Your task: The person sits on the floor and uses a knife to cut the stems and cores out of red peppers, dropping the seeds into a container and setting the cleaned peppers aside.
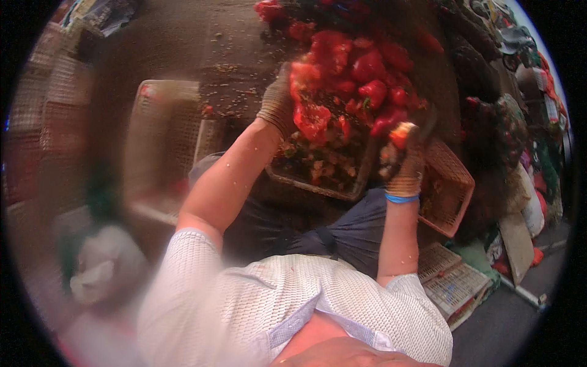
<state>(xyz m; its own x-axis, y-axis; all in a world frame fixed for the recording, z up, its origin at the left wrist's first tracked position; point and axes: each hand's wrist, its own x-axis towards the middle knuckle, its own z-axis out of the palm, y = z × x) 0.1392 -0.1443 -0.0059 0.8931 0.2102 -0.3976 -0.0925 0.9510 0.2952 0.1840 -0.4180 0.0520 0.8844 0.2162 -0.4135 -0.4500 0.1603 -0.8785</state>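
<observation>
Head view: red peppers point(370, 66) lie heaped beyond scrap-filled crate point(313, 187). Gloved left hand point(279, 103) touches torn pepper point(313, 120); fingers hidden, opening indeterminable. Gloved right hand point(406, 166) beside pale-orange piece point(402, 134); blur leaves finger grip indeterminable. Pink crate point(460, 174) at right.

Glossy red bell peppers point(369, 66), between and beyond both hands; brown worktop point(227, 40) speckled with cream seeds point(232, 88) beyond the left hand point(279, 101). Tan, ribbed knitted glove point(405, 177) on the right hand point(405, 160), bright blue wristband point(402, 199) below; beige lattice plastic crate point(168, 84) left of the left hand, salmon-pink lattice plastic crate point(451, 160) right of the right.
</observation>
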